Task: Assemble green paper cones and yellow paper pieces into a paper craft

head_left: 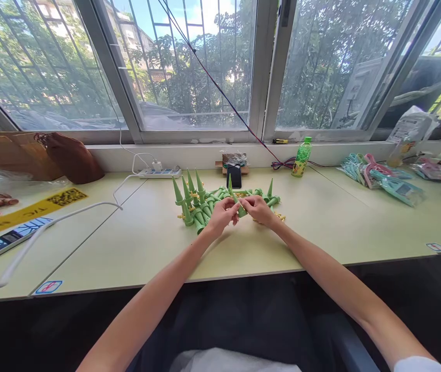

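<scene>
Between the fingertips of both hands is a green pointed plastic cone piece [242, 211], held just above the tabletop. My left hand [222, 215] pinches it from the left, and my right hand [261, 209] grips it from the right. Several green cone pieces [188, 201] stand upright in a cluster to the left, with small yellow parts around their collars. More green pieces [216, 194] lie in a pile behind my hands, partly hidden by them. Small yellow parts [281, 217] rest on the table beside my right wrist.
A black phone [234, 176] leans on a small cardboard box at the back. A green drink bottle [302, 157] stands right of it. A power strip [160, 173] with a white cable lies left. Bundled pastel hangers [375, 173] lie at right. The table's front edge [243, 275] runs below my forearms.
</scene>
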Tool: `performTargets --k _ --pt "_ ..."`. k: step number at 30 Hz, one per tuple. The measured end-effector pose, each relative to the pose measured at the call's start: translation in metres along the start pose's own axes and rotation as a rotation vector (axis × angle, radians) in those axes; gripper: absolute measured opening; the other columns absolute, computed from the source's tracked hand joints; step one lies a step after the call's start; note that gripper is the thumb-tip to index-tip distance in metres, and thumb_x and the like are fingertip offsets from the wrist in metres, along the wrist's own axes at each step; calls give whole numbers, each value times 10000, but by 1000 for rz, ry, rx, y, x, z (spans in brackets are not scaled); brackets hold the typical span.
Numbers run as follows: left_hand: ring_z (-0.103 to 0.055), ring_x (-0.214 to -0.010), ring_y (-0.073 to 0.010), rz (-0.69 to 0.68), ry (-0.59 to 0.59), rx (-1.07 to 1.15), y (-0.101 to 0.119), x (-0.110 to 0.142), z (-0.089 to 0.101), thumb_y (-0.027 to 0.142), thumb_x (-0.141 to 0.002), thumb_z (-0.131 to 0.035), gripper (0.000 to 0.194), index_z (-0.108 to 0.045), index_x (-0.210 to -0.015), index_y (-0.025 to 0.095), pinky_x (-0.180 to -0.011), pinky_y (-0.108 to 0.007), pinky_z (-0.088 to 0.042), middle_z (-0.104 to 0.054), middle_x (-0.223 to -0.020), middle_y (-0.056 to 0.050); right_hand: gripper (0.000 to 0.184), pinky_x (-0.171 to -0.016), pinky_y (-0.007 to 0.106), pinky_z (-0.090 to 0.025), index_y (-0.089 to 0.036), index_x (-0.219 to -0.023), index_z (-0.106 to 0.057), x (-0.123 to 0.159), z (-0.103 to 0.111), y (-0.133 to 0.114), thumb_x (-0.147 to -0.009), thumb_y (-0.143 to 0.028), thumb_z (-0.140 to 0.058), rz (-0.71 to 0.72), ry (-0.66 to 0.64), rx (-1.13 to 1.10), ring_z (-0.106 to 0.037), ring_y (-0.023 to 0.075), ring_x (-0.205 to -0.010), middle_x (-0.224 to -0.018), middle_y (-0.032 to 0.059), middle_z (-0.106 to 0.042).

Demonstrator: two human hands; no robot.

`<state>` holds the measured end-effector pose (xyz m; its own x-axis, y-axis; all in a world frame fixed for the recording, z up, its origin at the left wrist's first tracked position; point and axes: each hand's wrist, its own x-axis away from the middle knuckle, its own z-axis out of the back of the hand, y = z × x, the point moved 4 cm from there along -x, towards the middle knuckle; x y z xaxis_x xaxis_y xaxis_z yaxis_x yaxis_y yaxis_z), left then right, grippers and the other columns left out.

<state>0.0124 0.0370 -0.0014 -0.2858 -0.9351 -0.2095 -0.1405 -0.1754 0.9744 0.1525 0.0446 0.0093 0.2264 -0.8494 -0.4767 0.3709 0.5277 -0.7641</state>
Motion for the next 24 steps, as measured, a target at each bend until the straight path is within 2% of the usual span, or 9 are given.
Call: performTargets --k 4,8,12,18,24 --pt "-491 -409 -81 87 -22 81 -4 -2 3 514 -658 -860 464 -585 -761 154 -376 -211 -355 -522 -527 37 535 -545 297 -219 -221 -578 -301 2 -1 -3 -911 -616 -443 48 7 33 -266 113 -563 -575 -33 -273" --pt "-466 -369 -80 55 -1 8 -3 -3 3 519 -720 -813 428 -635 -828 145 -357 -211 -337 -505 -495 45 536 -561 295 -235 -218 -583 -323 2 -1 -4 -929 -609 -443 73 13 43 -295 118 -573 -579 -31 -303" --pt "-438 -350 -65 7 16 -53 -2 -4 3 485 -775 -761 372 -675 -873 137 -327 -208 -301 -529 -536 34 545 -563 288 -242 -218 -583 -336 4 -1 -9 -895 -617 -536 79 -25 65 -297 112 -573 -569 -44 -307" --pt "-382 -349 -50 13 -39 -49 -4 -3 4 451 -768 -736 317 -671 -813 143 -320 -199 -292 -476 -499 56 548 -548 279 -225 -216 -590 -324 7 -2 -13 -875 -597 -595 128 -58 81 -259 99 -563 -566 -59 -282" --pt "-376 -373 -55 55 -107 -41 -8 -3 5 454 -759 -732 394 -718 -963 117 -352 -195 -327 -447 -458 70 545 -532 273 -223 -213 -589 -333 8 -3 -14 -875 -587 -607 187 -74 96 -248 94 -549 -544 -65 -280"
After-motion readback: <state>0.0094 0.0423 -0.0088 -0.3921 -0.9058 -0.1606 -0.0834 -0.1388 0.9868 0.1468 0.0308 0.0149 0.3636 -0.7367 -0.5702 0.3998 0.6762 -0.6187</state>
